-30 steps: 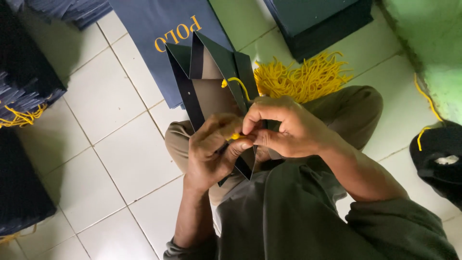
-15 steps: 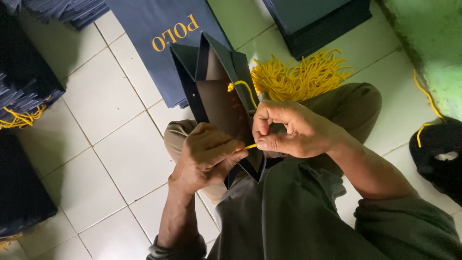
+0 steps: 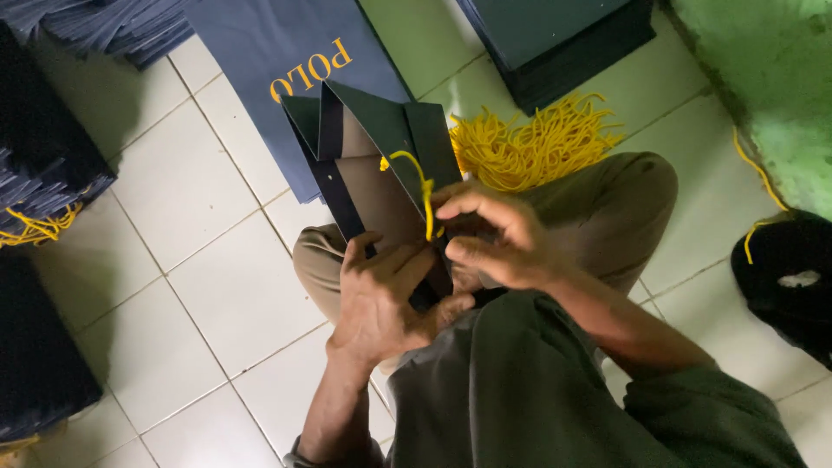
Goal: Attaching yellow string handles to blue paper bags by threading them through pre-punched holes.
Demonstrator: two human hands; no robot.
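Right hand (image 3: pixel 498 243) shifted nearer bag (image 3: pixel 381 165) | yellow cord (image 3: pixel 423 191) between hands

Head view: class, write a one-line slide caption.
Both hands, left and right, fit a yellow cord to a dark paper bag.

The floor (image 3: pixel 217 286) is laid with pale square tiles, off-white with thin dark grout lines, dull under soft, dim light. At one to two o'clock a green painted wall (image 3: pixel 763 78) meets the floor, its paint patchy and worn. Dark stacks (image 3: pixel 35 347) of flat sheets crowd the nine o'clock edge and throw heavy shadow over the tiles; another dark stack (image 3: pixel 555 35) sits at twelve o'clock.
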